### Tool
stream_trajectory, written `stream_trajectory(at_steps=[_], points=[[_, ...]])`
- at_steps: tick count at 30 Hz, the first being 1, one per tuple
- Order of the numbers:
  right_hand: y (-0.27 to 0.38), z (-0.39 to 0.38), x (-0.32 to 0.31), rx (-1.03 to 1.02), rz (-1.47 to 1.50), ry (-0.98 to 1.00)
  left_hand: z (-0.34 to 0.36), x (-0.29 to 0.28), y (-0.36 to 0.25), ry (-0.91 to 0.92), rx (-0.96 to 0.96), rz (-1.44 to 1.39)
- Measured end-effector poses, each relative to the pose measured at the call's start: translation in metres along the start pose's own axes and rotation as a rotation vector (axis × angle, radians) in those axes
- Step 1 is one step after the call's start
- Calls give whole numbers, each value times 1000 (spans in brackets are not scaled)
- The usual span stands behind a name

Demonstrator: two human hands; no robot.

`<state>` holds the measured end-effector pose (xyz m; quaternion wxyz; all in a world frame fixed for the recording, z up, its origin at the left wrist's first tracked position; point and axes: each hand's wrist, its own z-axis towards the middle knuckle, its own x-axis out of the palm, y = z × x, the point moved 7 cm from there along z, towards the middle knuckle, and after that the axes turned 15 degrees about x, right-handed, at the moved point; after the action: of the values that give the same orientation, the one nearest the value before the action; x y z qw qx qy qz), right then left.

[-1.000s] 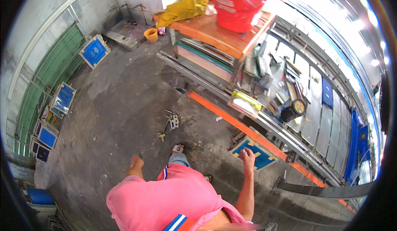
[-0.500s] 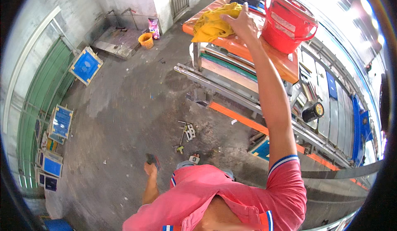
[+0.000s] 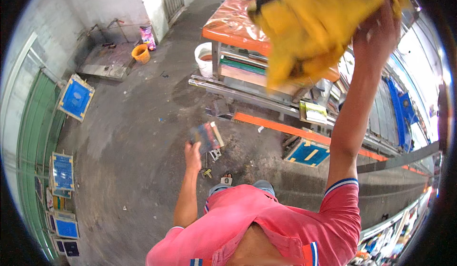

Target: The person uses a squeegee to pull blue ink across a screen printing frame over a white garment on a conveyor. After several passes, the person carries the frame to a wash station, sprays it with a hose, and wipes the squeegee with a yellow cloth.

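Note:
My right hand (image 3: 381,30) is raised at the upper right, its fingers closed on a yellow cloth (image 3: 314,23). The cloth hangs in loose folds with dark stains, smeared by motion, and hides much of the orange-topped table (image 3: 231,20) behind it. Low in front of me, my left hand (image 3: 193,156) grips a flat, dark rectangular piece (image 3: 207,137) with a reddish strip and a pale edge. Blur keeps me from making out its exact kind. Both it and the cloth are held in the air.
Beside a table leg stands a white bucket (image 3: 203,61). An orange bucket (image 3: 141,53) sits farther back by a low basin. Blue framed screens (image 3: 76,97) lean along the left wall. Metal rails and an orange bar (image 3: 281,127) run along the right, above another blue screen (image 3: 308,152).
My right hand has picked up the yellow cloth and swung it up to the right, across the table. My left hand has lifted its dark piece up and forward. The red bucket is no longer visible.

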<state>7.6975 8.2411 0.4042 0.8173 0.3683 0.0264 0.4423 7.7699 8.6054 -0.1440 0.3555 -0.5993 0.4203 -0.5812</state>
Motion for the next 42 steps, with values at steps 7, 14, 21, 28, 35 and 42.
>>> stream_trajectory(at_steps=[7, 14, 21, 28, 35, 42], points=[[-33, -226, -115, 150, -786, -113, -46, 236, -27, 643, 186, 154], [-141, -337, -241, 649, -1012, -347, -149, 305, -16, 1144, 389, 344], [-53, -326, -258, 634, -1048, -242, -189, 361, 64, 1369, 823, 395], [-2, -356, -318, 476, -1179, -441, -277, 429, 6, 1285, 19, -299], [51, -290, -361, 252, -1089, -634, -330, 497, -54, 1235, -160, -425], [62, -234, -469, 445, -576, -630, -352, 475, -68, 1241, 682, 198]])
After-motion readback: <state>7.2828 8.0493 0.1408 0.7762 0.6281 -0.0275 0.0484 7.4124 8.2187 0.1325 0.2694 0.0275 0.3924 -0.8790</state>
